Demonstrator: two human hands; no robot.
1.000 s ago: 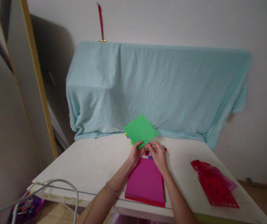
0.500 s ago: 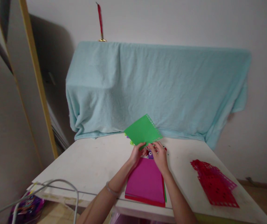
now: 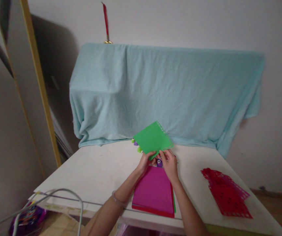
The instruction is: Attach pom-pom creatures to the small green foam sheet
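A person's left hand [image 3: 145, 162] pinches the near corner of a smooth green square sheet with a hole-punched edge [image 3: 153, 139], raised over a white desk [image 3: 101, 173] beyond a magenta-topped stack of sheets [image 3: 153, 191]. The right hand [image 3: 170, 166] meets its lower edge, grip unclear. The step appears to be edge-working, calling next for light, steady fingers. Far right lie red perforated sheets [image 3: 230, 196].

Green sheet [image 3: 153, 139], perhaps paper, two-handed grip [image 3: 146, 162]

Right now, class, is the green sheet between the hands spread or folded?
Spread: the green sheet shows one broad face without visible creases, small holes along its right edge.
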